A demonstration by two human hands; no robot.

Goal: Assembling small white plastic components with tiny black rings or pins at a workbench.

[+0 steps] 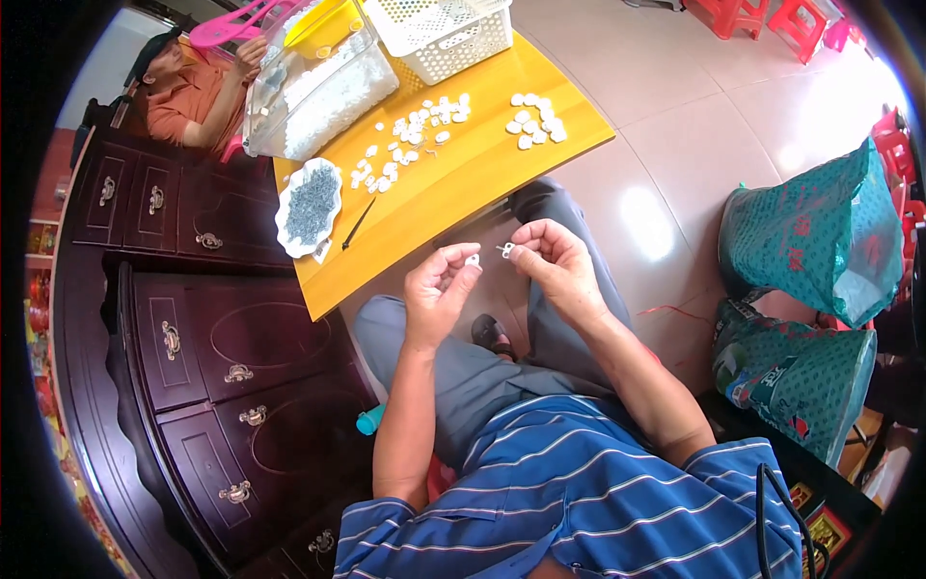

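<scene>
Above my lap, just off the table's near edge, both hands pinch small parts. My left hand [436, 294] grips a small white plastic piece [473, 260] between thumb and fingertips. Close to its right, my right hand [564, 268] pinches another small white piece [507, 251], with a thin pin-like bit sticking out toward the left. The two pieces are apart. On the yellow wooden table [463, 179], similar white pieces [415, 127] lie scattered, and a separate group [536, 120] sits near the right corner.
A scalloped white dish [282, 214] of small grey metal parts and a dark thin tool [359, 224] lie at the left. Behind stand a clear bin [338, 101] of white pieces and a white basket [458, 48]. Another person [198, 96] sits far left. Teal sacks [801, 236] stand right.
</scene>
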